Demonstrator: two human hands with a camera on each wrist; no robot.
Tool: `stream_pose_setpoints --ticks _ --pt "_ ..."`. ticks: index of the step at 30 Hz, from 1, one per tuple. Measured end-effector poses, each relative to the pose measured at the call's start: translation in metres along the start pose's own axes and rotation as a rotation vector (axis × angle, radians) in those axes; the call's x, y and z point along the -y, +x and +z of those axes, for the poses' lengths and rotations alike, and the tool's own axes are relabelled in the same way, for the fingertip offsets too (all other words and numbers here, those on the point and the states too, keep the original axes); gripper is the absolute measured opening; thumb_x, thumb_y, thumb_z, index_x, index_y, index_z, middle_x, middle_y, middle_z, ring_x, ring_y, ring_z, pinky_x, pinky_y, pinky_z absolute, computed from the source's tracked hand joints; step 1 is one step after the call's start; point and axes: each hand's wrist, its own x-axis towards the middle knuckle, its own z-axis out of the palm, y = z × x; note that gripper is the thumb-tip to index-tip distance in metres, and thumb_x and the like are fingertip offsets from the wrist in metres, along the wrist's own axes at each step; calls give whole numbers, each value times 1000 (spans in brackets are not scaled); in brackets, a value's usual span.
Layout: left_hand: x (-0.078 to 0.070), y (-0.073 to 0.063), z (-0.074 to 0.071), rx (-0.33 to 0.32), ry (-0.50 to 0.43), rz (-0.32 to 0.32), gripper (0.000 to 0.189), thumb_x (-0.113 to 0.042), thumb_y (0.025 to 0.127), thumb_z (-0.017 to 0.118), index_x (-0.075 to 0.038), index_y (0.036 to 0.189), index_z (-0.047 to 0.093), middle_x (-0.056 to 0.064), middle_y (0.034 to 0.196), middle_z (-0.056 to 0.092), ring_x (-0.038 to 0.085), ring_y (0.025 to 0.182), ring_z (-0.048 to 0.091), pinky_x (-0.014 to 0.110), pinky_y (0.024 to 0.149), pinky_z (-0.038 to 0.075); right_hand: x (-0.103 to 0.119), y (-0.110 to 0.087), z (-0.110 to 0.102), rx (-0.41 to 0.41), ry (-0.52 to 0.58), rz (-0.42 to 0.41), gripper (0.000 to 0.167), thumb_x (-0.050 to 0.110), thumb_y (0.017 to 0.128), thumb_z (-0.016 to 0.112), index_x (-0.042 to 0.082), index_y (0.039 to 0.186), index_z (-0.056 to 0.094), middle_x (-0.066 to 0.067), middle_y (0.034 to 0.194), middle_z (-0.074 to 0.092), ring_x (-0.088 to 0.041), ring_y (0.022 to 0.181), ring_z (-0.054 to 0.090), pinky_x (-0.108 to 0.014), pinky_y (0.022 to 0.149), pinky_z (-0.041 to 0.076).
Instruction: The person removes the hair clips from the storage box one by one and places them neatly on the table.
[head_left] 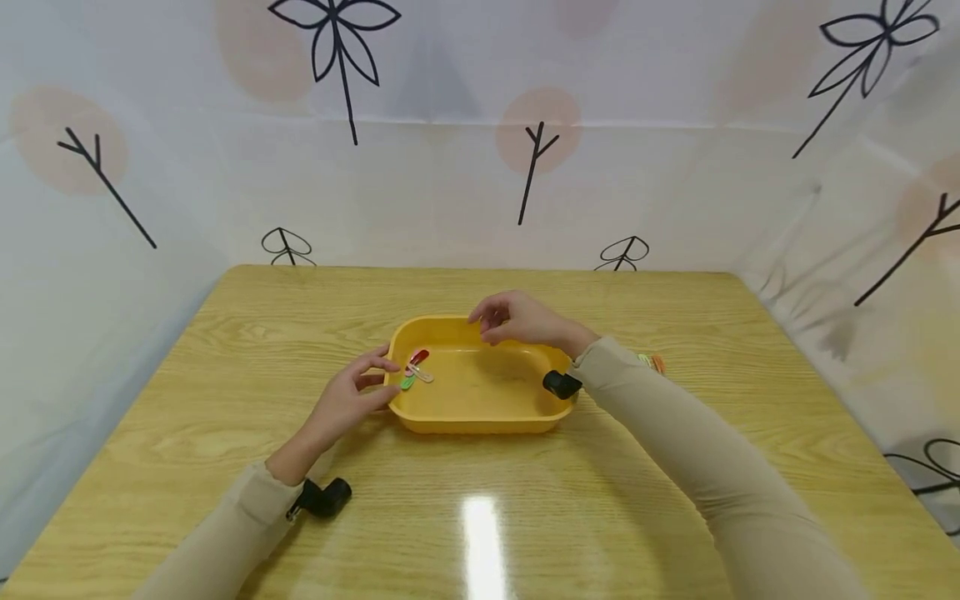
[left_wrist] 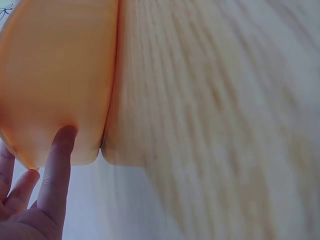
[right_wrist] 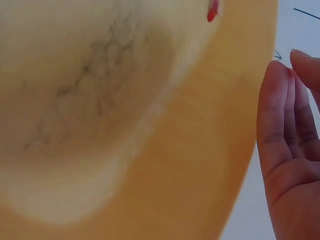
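Observation:
A yellow tray (head_left: pixel 480 427) sits on the wooden table with several small snap hair clips (head_left: pixel 418 372) at its left end, in red, pale pink and green. At that end my left hand (head_left: pixel 352 390) holds the rim; two fingertips lap over it. The left wrist view shows a straight finger (left_wrist: pixel 60 170) against the outer wall. Over the tray's far right part hovers my right hand (head_left: pixel 521 318), fingers loosely bent, with nothing visible between them. In the right wrist view its fingertips lie close to the thumb tip, and a red clip (right_wrist: pixel 213 10) appears at the top.
More clips (head_left: pixel 657 364), orange and green, lie on the table right of the tray, partly behind my right forearm. The table (head_left: pixel 300 325) extends around the tray. A patterned cloth (head_left: pixel 450 192) hangs behind its far edge.

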Motion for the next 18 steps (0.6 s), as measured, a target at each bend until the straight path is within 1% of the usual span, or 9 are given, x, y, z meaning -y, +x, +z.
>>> stream_pose_setpoints --ticks 6,8,12,14,18 --pt "-1 2 0 1 18 8 33 -14 86 68 3 112 57 7 149 29 37 115 48 30 76 53 -5 15 12 39 -73 -53 25 -5 84 64 -6 109 63 -19 95 61 -20 83 57 -30 76 51" --pt "0 2 -1 1 22 6 32 -14 86 68 2 112 57 7 149 29 37 116 48 30 77 53 -7 20 17 61 -101 -81 23 -6 84 63 -6 107 63 -20 95 62 -19 84 57 -28 76 50" --pt "0 2 -1 -6 29 -5 31 -12 86 68 2 112 58 7 149 29 37 117 47 31 77 53 -7 28 24 99 -182 -130 21 -7 84 63 -5 104 64 -17 94 64 -18 84 58 -26 78 50" --pt "0 2 -1 -7 28 -11 32 -13 86 68 2 112 58 7 149 29 37 116 47 32 77 53 -7 32 28 114 -220 -141 20 -6 84 63 -5 104 65 -15 94 64 -16 84 59 -25 78 50" --pt "0 2 -1 -1 21 -12 33 -14 85 68 2 112 57 7 149 29 37 116 48 32 77 53 -8 39 35 140 -258 -172 19 -5 84 63 -3 103 66 -13 96 65 -14 85 59 -23 78 50"
